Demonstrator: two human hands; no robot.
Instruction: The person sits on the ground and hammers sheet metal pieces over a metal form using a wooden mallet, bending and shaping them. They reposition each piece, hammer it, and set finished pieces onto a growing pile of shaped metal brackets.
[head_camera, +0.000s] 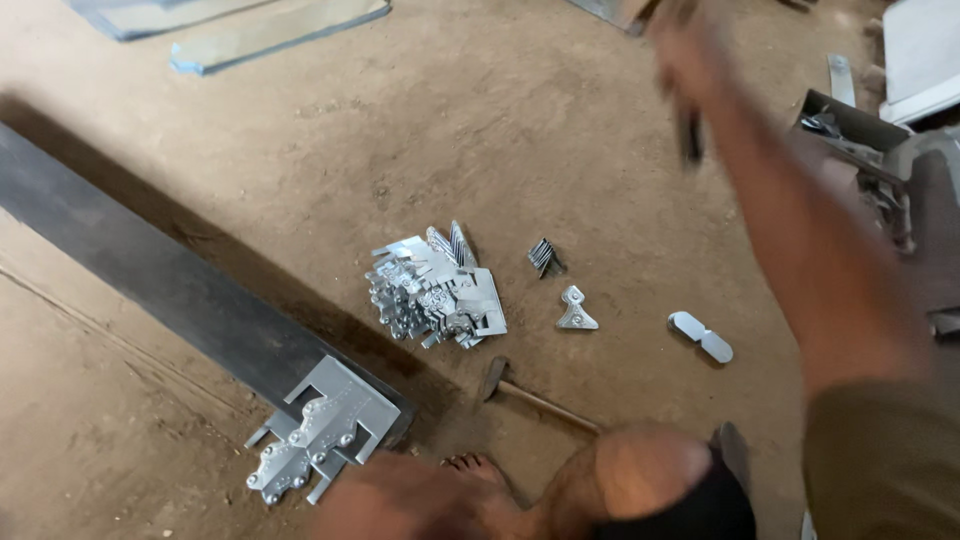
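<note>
— Hinge plate (322, 428), the shiny one with the row of rivet heads, lies on the end of the long dark beam (170, 285), down at the lower left. My left hand (400, 495) is the blurred shape just beside it, low in view; I can't tell whether those fingers are apart or curled.

— And your other hand?

— My right hand (690, 75) is up at the top, arm stretched out well away from the beam. It's smeared in the shot. Something dark and narrow (691, 135) hangs below the fist, and my fingers look wrapped around it, though the blur keeps me from saying what it is.

— What's on the ground between?

— Dirt floor (400, 120) with a heap of the same bright metal fittings (437, 288) in the middle. Just right of that, a small bundle of dark nails (543, 256), then a single little bracket (576, 311) and a flat silver two-lobed piece (701, 337) farther right.

— Any tool?

— A hammer (530, 393) lies near my bare foot (478, 467), head toward the heap, wooden handle running to my knee (640, 470). It lies untouched by either hand.
</note>
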